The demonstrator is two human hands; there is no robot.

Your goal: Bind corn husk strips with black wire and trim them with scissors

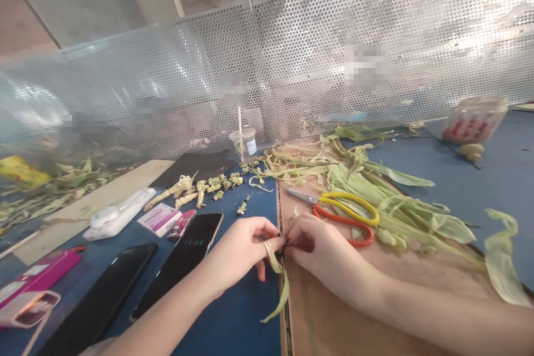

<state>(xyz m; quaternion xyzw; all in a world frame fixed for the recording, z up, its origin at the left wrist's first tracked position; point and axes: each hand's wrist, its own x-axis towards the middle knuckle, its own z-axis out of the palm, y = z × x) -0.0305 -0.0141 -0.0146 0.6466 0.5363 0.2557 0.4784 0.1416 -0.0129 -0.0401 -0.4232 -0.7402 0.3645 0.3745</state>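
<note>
A narrow strip of pale green corn husk (278,300) dangles from the fingers of my left hand (246,245), which are pinched together. My right hand (319,247) is pinched too, its fingertips meeting the left ones above the seam between the blue and brown surfaces. Whatever lies right between the fingertips is too small and hidden to name. Just beyond my right hand are scissors (348,208) with one yellow and one red handle, blades slightly apart. Loose corn husks (359,178) are heaped behind and right of them. Small knotted husk pieces (219,182) sit in a row at the back left.
Two black phones (183,261) (104,295), a pink-and-white box (159,219), a white case (120,214) and a magenta item (45,272) lie left. A plastic cup (244,144) with a straw stands by the perforated metal screen (312,55). A jar (475,119) stands right.
</note>
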